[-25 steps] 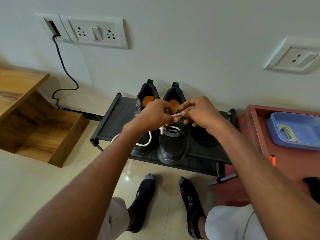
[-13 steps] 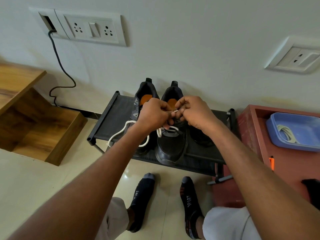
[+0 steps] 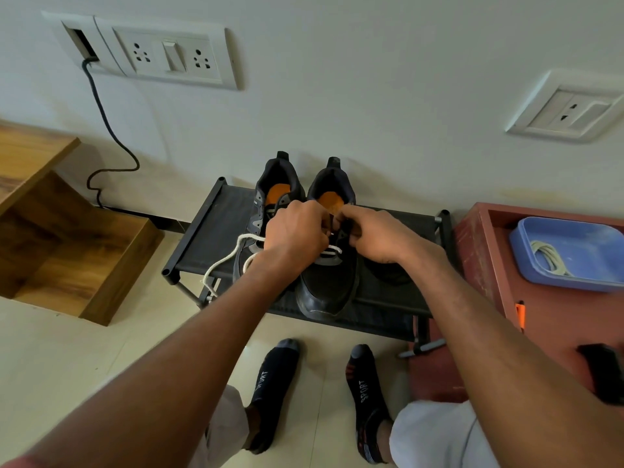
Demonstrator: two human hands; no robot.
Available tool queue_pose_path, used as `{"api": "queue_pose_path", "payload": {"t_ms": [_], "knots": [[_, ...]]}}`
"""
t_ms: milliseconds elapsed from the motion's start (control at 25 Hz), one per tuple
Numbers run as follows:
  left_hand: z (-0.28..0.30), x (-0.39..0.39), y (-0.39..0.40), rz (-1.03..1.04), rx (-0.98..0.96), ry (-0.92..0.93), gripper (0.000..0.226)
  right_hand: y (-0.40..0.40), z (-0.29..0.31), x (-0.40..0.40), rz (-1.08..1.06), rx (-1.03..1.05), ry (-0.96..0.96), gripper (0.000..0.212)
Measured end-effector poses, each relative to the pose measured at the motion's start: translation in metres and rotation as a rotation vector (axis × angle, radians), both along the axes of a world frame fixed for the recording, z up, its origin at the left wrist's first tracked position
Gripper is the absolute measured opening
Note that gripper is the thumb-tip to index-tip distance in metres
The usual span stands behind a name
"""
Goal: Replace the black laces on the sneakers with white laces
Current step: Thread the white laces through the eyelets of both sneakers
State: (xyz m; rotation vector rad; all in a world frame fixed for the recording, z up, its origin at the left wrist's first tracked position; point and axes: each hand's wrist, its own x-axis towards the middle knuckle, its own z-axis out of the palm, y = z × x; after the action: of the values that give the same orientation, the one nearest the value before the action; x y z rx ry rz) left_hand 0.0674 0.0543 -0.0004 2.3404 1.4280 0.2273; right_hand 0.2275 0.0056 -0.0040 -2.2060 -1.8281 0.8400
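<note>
Head view: both hands (image 3: pixel 297 236) (image 3: pixel 374 236) pinching white lace (image 3: pixel 224 261) over sneaker (image 3: pixel 327 282), black rack (image 3: pixel 209 238).

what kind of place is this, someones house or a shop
Most likely a room in a home, perhaps near an entryway. A low shoe rack stands against a plain wall with switch-and-socket plates, the floor is tiled, and the person is in socks.
</note>
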Motion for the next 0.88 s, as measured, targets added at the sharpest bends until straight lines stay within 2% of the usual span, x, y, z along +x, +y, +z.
{"api": "queue_pose_path", "payload": {"t_ms": [280, 640, 880], "knots": [[-0.017, 0.006, 0.005, 0.0, -0.127, -0.123, 0.015, 0.001, -0.001, 0.008, -0.038, 0.008, 0.072, 0.052], [-0.022, 0.004, 0.017, -0.084, -0.186, -0.083, 0.011, 0.004, -0.002, 0.009, -0.016, -0.006, 0.106, 0.051], [-0.023, 0.009, 0.015, -0.033, -0.286, -0.133, 0.009, 0.004, -0.004, 0.006, -0.019, 0.022, 0.083, 0.047]]}}
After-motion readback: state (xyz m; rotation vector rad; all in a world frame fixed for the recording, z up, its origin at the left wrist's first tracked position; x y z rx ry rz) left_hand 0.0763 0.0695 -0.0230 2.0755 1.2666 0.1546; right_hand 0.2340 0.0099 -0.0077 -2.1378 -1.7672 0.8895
